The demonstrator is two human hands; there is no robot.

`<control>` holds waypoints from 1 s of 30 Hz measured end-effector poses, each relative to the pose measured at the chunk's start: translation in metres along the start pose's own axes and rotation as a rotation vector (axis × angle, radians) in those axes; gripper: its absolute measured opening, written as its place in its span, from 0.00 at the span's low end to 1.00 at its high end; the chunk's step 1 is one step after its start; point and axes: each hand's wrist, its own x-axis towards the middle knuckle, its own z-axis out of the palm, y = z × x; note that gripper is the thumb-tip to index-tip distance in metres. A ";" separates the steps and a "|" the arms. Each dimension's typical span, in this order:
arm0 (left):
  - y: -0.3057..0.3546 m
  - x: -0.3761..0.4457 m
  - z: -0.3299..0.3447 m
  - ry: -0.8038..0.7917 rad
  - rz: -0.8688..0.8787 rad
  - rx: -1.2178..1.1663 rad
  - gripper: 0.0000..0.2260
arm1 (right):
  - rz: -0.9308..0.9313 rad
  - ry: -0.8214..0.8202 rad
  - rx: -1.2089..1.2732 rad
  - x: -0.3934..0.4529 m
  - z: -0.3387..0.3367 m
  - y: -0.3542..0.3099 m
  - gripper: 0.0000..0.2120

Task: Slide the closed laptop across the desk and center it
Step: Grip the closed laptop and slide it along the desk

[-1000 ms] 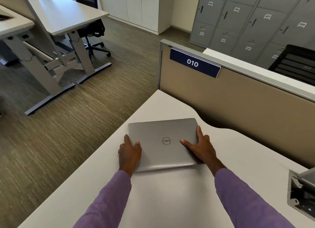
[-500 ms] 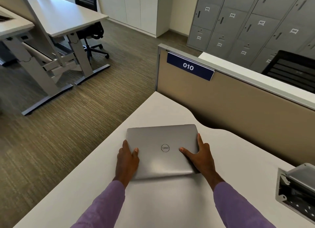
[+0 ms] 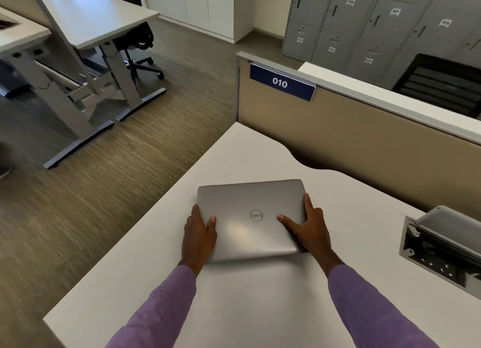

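you've got your left hand [image 3: 199, 233] and right hand [image 3: 309, 228] clamped on the closed laptop [image 3: 250, 217] edges (mid-slide, I'd guess), so push it right toward the surface [image 3: 260, 308] middle

Open-plan office. Floor was striated brown-grey carpet [image 3: 125, 181]. Beige partition panel [image 3: 364, 149] carried a navy sign [image 3: 282, 82] reading 010. Behind it, grey numbered lockers [image 3: 364, 24] lined the wall, with a black mesh chair back [image 3: 440, 84] before them. White cabinets [image 3: 208, 6] stood at far centre. Left side: white height-adjustable tables [image 3: 96, 16] on grey legs, a black swivel chair [image 3: 135, 43] tucked under one
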 end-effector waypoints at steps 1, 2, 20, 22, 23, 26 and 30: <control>0.000 -0.006 -0.002 -0.003 0.004 0.003 0.23 | 0.002 0.000 0.003 -0.006 -0.001 0.002 0.56; -0.001 -0.013 -0.003 -0.007 0.007 0.005 0.23 | 0.003 0.003 0.008 -0.013 -0.002 0.004 0.56; -0.026 -0.127 -0.006 -0.084 0.038 0.028 0.26 | 0.089 0.061 0.048 -0.144 -0.024 0.065 0.56; -0.028 -0.139 -0.006 -0.100 0.050 0.027 0.26 | 0.103 0.078 0.049 -0.159 -0.026 0.073 0.56; -0.029 -0.145 -0.006 -0.106 0.055 0.026 0.26 | 0.109 0.084 0.048 -0.166 -0.027 0.076 0.56; -0.034 -0.163 -0.005 -0.124 0.055 0.029 0.27 | 0.129 0.095 0.055 -0.188 -0.030 0.087 0.56; -0.041 -0.184 -0.003 -0.151 0.061 0.043 0.27 | 0.152 0.106 0.058 -0.217 -0.031 0.102 0.56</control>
